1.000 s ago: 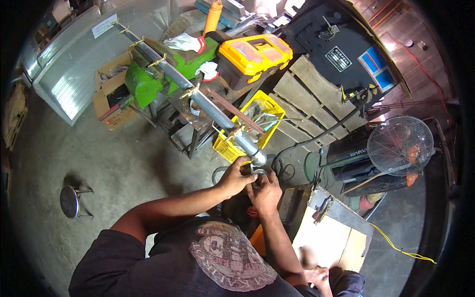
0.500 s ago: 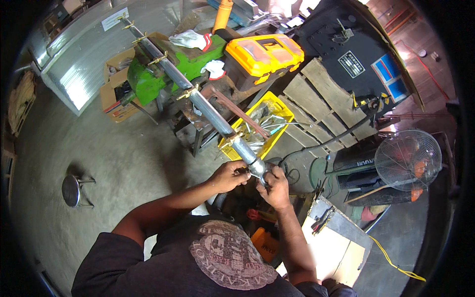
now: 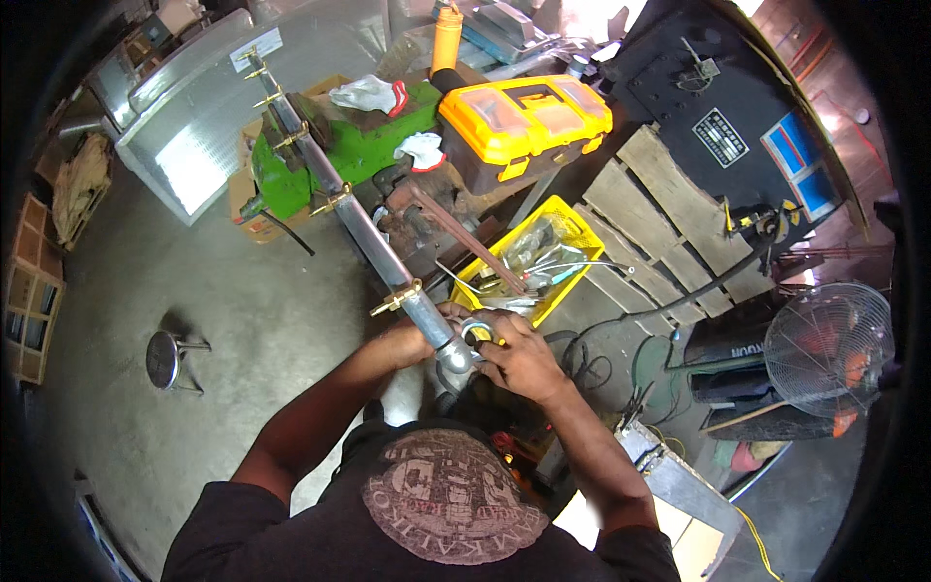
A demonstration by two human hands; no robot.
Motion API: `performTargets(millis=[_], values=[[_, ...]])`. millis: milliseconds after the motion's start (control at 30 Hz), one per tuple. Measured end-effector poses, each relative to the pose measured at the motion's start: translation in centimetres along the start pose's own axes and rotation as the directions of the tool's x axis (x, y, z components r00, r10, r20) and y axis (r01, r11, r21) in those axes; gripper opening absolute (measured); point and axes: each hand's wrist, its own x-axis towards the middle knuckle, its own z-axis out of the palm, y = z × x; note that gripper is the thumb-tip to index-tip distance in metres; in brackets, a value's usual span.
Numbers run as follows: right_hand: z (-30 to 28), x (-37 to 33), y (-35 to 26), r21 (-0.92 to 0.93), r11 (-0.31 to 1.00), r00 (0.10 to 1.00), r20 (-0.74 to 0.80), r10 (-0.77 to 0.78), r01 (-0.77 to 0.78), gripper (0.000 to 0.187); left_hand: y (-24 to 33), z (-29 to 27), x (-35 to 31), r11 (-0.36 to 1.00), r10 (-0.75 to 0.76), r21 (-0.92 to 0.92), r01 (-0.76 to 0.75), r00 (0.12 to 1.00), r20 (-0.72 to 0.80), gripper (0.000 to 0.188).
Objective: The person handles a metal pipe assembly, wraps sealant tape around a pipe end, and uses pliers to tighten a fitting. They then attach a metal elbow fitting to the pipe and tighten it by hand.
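A long grey metal pipe with several brass fittings slants from the far left to my hands, and its near end carries a rounded grey cap. My left hand is closed round the pipe from beneath, just above the cap, its fingers partly hidden behind the metal. Beside the cap, my right hand grips a pale ring that looks like a roll of tape, with yellow showing in its middle. The nearest brass fitting sits just above my left hand.
A yellow crate of bagged parts stands beyond my right hand. Behind it are an orange toolbox and a green machine with white gloves. Wooden slats and a caged fan lie right; a round stool stands left.
The pipe's capped end has shifted left and slightly nearer in view. My right hand has turned, so the pale ring now shows beside the cap. My left hand has slid left with the pipe.
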Motion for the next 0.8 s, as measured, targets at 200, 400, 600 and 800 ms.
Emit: performTargets(millis=[200, 400, 600, 800], values=[[-0.3, 0.2, 2.3, 0.036, 0.988, 0.988, -0.041, -0.15, 0.152, 0.018, 3.8, 4.2, 1.3, 0.932, -0.053, 0.35, 0.091, 0.992, -0.116, 0.05], [-0.1, 2.4, 3.6, 0.078, 0.956, 0.959, -0.002, -0.284, 0.283, 0.022, 6.0, -0.3, 2.6, 0.539, 0.039, 0.767, -0.347, 0.92, 0.389, 0.039], [0.5, 2.3, 3.7, 0.184, 0.942, 0.959, -0.082, -0.27, 0.281, 0.038, 6.8, 3.3, 1.2, 0.942, -0.14, 0.311, 0.126, 0.99, 0.023, 0.03], [2.8, -0.4, 3.4, 0.518, 0.85, 0.986, -0.062, 0.152, -0.099, 0.053, 2.6, 2.6, -4.5, 0.991, -0.137, -0.053, 0.127, 0.945, -0.296, 0.033]])
